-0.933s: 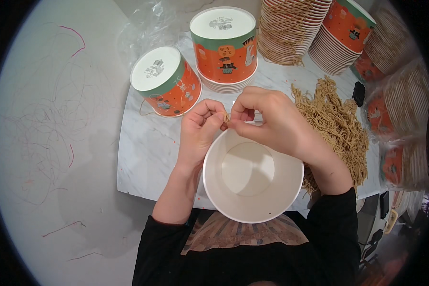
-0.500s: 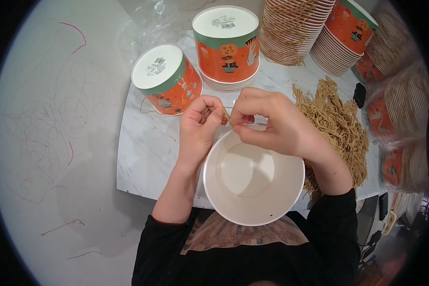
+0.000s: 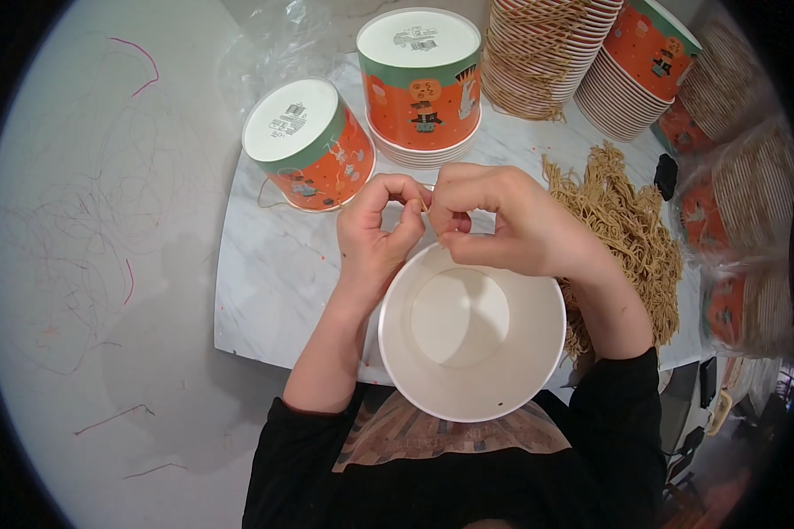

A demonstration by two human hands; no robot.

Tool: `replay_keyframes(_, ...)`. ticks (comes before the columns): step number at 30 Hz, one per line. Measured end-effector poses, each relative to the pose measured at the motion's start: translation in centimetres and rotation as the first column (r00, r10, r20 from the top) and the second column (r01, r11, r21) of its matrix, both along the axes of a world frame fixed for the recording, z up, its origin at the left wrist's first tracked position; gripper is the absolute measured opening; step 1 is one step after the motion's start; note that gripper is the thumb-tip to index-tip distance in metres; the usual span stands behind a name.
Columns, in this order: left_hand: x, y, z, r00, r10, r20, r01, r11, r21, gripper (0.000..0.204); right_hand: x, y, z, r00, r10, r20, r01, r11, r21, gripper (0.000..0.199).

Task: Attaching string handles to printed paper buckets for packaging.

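A round white paper bucket faces me with its open mouth, tilted against my shirt, and a small dark hole shows near its close rim. Just above the far rim, my left hand pinches a short bit of tan cord between thumb and forefinger. The fingers of my right hand are closed on the same cord from the other side. Most of the cord is hidden by the fingers. To the right, a tangled heap of tan cords lies partly behind my right forearm.
Upside-down orange and green buckets stand at the far side, one single and one stacked. Tall stacks of buckets with cord handles rise behind. Plastic-wrapped stacks line the right. A small black object lies beside the heap.
My hands have drawn closer together at the cord, and less of it shows between them. The white bucket has shifted very slightly toward me.
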State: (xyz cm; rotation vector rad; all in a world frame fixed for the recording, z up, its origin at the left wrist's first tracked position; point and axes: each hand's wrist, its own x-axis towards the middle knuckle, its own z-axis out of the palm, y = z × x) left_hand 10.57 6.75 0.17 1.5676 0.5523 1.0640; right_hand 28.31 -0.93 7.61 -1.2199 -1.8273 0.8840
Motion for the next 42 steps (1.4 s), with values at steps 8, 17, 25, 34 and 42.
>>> replay_keyframes(8, -1.2, 1.5, 0.9, 0.983, -0.041, 0.179, 0.060, 0.993, -0.100, 0.013, -0.3, -0.9, 0.5, 0.990, 0.120, -0.069, -0.123, 0.991, -0.047, 0.008)
replay_keyframes(17, -2.6, 2.9, 0.7, 0.828, -0.556, 0.078, 0.560, 0.811, -0.168, 0.032, 0.5, -1.0, 0.6, 0.996, 0.074, -0.057, -0.079, 0.993, -0.093, 0.011)
replay_keyframes(25, -2.5, 2.7, 1.3, 0.770, -0.635, -0.066, 0.619, 0.768, -0.164, 0.021, 0.8, -0.9, 0.7, 0.996, 0.036, -0.079, -0.049, 0.986, -0.157, 0.009)
replay_keyframes(34, -2.6, 2.5, 1.5, 0.833, -0.554, -0.002, 0.522, 0.785, -0.335, 0.013, 0.8, -1.1, 0.6, 0.991, 0.093, -0.098, -0.106, 0.984, -0.140, 0.007)
replay_keyframes(42, -1.9, 2.6, 0.4, 0.862, -0.501, 0.079, 0.505, 0.862, -0.040, 0.016, 1.0, -0.6, -0.2, 0.974, 0.172, -0.145, -0.191, 0.974, -0.125, 0.005)
